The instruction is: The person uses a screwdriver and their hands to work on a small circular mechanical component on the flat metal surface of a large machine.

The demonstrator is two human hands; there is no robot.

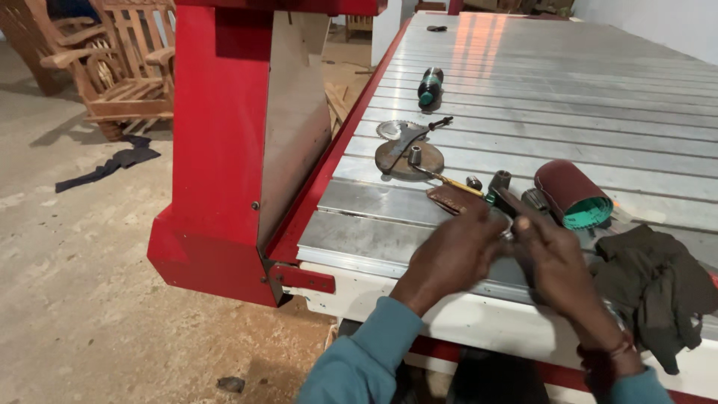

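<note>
— From the head camera, what are the hands doing?

— Both are over the near edge of a ribbed metal machine table (568, 97). The left hand (452, 258) is curled, its fingers meeting the right hand (553, 262) around a small metal piece (505, 223) held between them. The piece is mostly hidden, so I cannot tell what it is. The right hand is curled too, its forefinger stretched out toward the clutter ahead. Both seem to grip that same piece.

— And what lies around them?

— Just beyond the fingers: a brown leather pouch (451, 197), a yellow-handled tool (458, 184), and a few small dark sockets (499, 179). To the right, a roll of reddish sandpaper with a green backing (572, 194) lies on its side. Nearer the person on that side, a dark crumpled cloth (654, 288) drapes over the table edge. Further up the table sit a round rusty disc (407, 158) with a toothed blade (389, 129) just behind it, and well beyond those a green-and-black cylinder (430, 84).

— Off the table?

— A red machine column (217, 150) on the left, and wooden chairs (123, 67) on the concrete floor (75, 299).
</note>
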